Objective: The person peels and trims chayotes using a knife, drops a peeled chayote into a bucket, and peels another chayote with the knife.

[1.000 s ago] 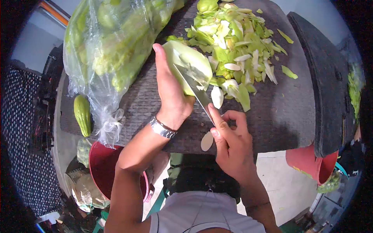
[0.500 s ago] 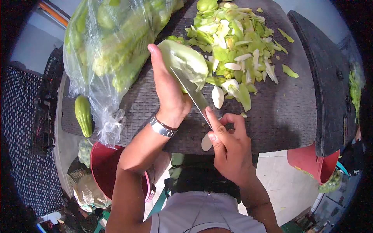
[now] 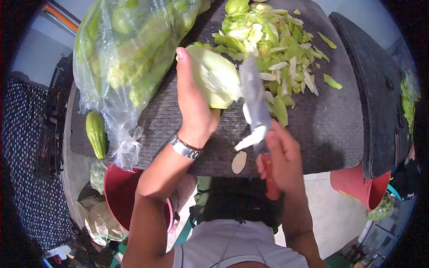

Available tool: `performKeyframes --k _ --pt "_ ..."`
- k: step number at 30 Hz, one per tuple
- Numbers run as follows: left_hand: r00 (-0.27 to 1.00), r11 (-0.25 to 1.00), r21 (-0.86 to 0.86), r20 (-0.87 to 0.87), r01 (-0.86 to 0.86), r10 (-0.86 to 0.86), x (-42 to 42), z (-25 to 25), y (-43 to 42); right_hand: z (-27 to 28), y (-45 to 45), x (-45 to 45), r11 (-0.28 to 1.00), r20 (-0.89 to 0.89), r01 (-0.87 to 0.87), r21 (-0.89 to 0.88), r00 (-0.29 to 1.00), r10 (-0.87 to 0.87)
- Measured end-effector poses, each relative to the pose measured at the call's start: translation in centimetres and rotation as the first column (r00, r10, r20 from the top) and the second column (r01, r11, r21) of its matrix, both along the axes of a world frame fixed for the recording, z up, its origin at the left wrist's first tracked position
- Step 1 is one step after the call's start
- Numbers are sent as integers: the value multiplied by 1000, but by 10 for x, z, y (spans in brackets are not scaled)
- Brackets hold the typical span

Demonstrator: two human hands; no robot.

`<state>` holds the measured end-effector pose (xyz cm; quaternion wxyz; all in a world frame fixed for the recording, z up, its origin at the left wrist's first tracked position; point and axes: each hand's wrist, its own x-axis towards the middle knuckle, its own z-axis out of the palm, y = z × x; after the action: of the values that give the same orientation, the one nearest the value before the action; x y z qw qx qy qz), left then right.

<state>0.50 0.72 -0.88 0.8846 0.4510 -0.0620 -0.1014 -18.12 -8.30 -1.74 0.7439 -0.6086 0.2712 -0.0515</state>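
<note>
A pale green peeled vegetable (image 3: 213, 78) rests in my left hand (image 3: 193, 105), its cut face turned up and my thumb along its left edge. My right hand (image 3: 283, 158) grips the red handle of a knife (image 3: 254, 91), whose blade is blurred and stands upright just right of the vegetable. Against the lower blade is a whitish slice (image 3: 251, 138). Below it an oval pale piece (image 3: 239, 162) lies on the dark woven tabletop (image 3: 313, 134). A heap of green and white peelings (image 3: 272, 44) is spread beyond the knife.
A clear knotted bag (image 3: 129, 58) of green vegetables covers the table's upper left. One whole green vegetable (image 3: 95, 134) lies beside it. Red buckets stand below the table at left (image 3: 120, 192) and right (image 3: 364, 190). A dark chair back (image 3: 375, 94) borders the right edge.
The knife has come away from the vegetable's cut face and swung up to the right, with a whitish slice now at its blade. My right hand has moved slightly right, uncovering the red handle.
</note>
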Motion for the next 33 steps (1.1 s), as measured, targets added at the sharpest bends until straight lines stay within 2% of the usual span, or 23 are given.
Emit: performKeyframes --k 3,6,8,11,13,16,17,20,22,24,26,33 --pt "991 997 -62 -121 40 -48 8 1 3 3 -19 5 991 35 132 -29 991 -131" --pt "968 982 -150 -207 112 -142 15 -5 4 -4 -35 19 968 9 46 -248 999 -45" --pt "961 973 -180 -210 143 -180 17 -10 3 -4 -42 39 784 81 20 -621 996 39" --pt "965 967 -207 -184 148 -187 14 -8 2 9 -32 70 569 137 61 -820 986 92" --pt "966 963 -218 -166 159 -197 10 -5 2 -2 -31 87 435 196 141 -890 977 85" --pt "966 959 -222 -146 178 -213 10 0 7 3 -42 98 563 163 93 -822 984 75" --pt "969 961 -216 -141 171 -204 11 -1 9 1 -48 100 525 148 91 -846 987 67" --pt "969 960 -212 -127 182 -211 10 -1 9 -9 -58 101 298 233 203 -933 970 69" --pt "976 963 -210 -104 167 -192 9 0 9 4 -53 101 739 96 -14 -674 990 106" --pt "988 970 -209 -64 121 -137 7 1 6 24 -47 103 913 6 -171 -371 982 186" --pt "995 987 -142 76 74 -63 5 -3 6 41 -42 107 944 -54 -273 -187 962 267" --pt "923 998 -9 379 -61 60 4 -2 8 14 -39 128 935 64 -270 -229 954 292"
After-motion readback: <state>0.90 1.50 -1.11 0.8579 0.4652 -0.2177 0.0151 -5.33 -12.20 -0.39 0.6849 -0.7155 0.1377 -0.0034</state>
